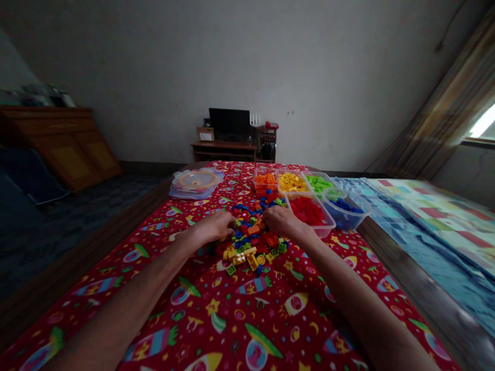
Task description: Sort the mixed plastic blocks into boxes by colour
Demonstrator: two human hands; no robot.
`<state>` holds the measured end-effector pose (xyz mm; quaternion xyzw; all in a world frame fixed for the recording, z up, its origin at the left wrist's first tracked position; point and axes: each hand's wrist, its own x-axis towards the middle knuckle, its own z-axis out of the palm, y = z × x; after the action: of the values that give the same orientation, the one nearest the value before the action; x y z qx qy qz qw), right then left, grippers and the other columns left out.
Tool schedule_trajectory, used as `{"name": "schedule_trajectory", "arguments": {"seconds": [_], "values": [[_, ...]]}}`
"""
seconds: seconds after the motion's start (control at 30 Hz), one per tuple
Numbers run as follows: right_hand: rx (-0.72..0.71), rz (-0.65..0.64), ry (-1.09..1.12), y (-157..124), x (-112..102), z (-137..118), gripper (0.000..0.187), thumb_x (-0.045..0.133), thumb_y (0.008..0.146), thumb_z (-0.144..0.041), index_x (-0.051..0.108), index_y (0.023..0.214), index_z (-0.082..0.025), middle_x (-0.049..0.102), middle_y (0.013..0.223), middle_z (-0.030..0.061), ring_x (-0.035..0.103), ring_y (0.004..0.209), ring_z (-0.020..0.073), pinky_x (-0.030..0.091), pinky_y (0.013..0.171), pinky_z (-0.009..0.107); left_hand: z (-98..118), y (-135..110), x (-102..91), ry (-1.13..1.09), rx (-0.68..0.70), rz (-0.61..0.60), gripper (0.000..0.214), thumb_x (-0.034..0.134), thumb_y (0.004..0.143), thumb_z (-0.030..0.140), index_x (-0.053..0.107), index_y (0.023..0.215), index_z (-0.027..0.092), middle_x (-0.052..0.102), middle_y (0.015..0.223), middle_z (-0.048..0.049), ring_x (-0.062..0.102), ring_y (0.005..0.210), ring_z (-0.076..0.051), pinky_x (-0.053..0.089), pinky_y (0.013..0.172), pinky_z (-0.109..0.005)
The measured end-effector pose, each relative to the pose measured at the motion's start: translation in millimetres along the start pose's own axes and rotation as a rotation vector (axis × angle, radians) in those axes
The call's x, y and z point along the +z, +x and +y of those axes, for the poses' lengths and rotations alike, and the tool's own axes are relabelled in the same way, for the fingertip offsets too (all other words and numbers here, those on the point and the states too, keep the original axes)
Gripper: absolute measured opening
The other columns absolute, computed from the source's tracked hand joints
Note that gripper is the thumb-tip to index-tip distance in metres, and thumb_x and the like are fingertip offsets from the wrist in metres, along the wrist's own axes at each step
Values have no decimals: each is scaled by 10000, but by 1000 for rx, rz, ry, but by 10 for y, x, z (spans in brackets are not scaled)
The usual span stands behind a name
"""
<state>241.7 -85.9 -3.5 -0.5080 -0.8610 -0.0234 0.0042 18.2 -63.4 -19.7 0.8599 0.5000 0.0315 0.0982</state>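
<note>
The person's left hand [223, 225] rests at the left edge of a loose pile of toy bricks [253, 230]; its fingers curl inward, and I cannot tell whether they grip a piece. The right hand [279, 219] bends over the pile's right side, just beside the red-brick box, its fingertips too hidden for me to say what they hold. Flanking the pile this way, I judge, lets both hands reach into it.

The pile mixes blue, green, red, orange and yellow, with several yellow bricks [251, 260] at its near edge. Beyond and to the right stand clear open containers: orange, yellow and green bricks in a back row, red [323, 233] in front, blue in a round tub [342, 222]. One colour each suggests they keep colours apart, close to the right hand. What look like lids [189, 193] are stacked to the left, probably so the containers stay open.

A red patterned cloth [270, 304] covers the bench [417, 281]; a bed [448, 226] lies to the right.
</note>
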Motion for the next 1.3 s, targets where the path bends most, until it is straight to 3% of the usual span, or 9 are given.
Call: {"name": "schedule_trajectory", "arguments": {"seconds": [0.27, 0.37, 0.5, 0.77, 0.9, 1.0, 1.13, 1.3], "values": [[-20, 2, 96, -45, -101, 28, 249, 461, 877, -185, 703, 876, -129, 701, 867, 116, 620, 770, 167, 368, 621, 240, -22, 10, 7, 20, 49, 68, 168, 567, 664, 256, 678, 785, 217, 682, 738, -24, 604, 684, -193, 400, 591, -246], [-12, 12, 123, -36, -73, 14, 219, 530, 857, -290, 688, 930, -156, 698, 920, 98, 620, 824, 179, 353, 616, 239, 63, 11, 24, -4, 53, 26, 174, 564, 683, 222, 650, 834, 211, 685, 778, -10, 613, 705, -178, 398, 577, -229], [10, 84, 83, -2, 6, 1, 221, 479, 858, -252, 661, 960, -180, 694, 938, 89, 621, 849, 191, 333, 616, 248, 174, 10, 70, -25, 40, -8, 191, 609, 708, 250, 614, 886, 182, 691, 853, -31, 634, 769, -184, 424, 599, -224], [30, 276, 146, 16, 59, 46, 434, 439, 861, -232, 500, 1272, -106, 689, 952, 133, 614, 854, 206, 361, 692, 265, 111, -1, 72, -14, 53, 31, 289, 595, 718, 230, 601, 1002, 178, 702, 906, -53, 653, 834, -212, 468, 687, -258], [42, 355, 338, 61, 43, -5, 380, 457, 831, -205, 620, 1166, -131, 703, 919, 97, 620, 830, 186, 391, 719, 250, -2, 27, 27, -220, 35, 30, 336, 599, 699, 254, 595, 1026, 175, 702, 836, -31, 653, 767, -195, 481, 661, -263], [42, 332, 501, 94, 28, -69, 317, 504, 773, -150, 697, 1025, -160, 706, 845, 54, 611, 740, 155, 395, 655, 224, -53, 46, -13, -554, 32, -17, 406, 641, 678, 334, 570, 1037, 158, 705, 848, -40, 656, 781, -201, 499, 658, -278], [-65, 347, 648, 126, 80, -164, 305, 577, 745, -127, 693, 1027, -147, 700, 841, 43, 594, 704, 132, 393, 627, 206, -31, 42, -28, -934, -18, -26, 544, 728, 631, 438, 541, 1060, 160, 706, 861, -41, 668, 787, -201, 513, 713, -308], [-241, 360, 642, 102, 194, -258, 305, 610, 768, -148, 665, 1067, -134, 694, 828, 62, 575, 678, 127, 364, 610, 205, 117, 43, 32, -1150, -62, 36, 679, 797, 566, 466, 529, 1114, 168, 715, 926, -56, 679, 861, -224, 515, 780, -327]]}}
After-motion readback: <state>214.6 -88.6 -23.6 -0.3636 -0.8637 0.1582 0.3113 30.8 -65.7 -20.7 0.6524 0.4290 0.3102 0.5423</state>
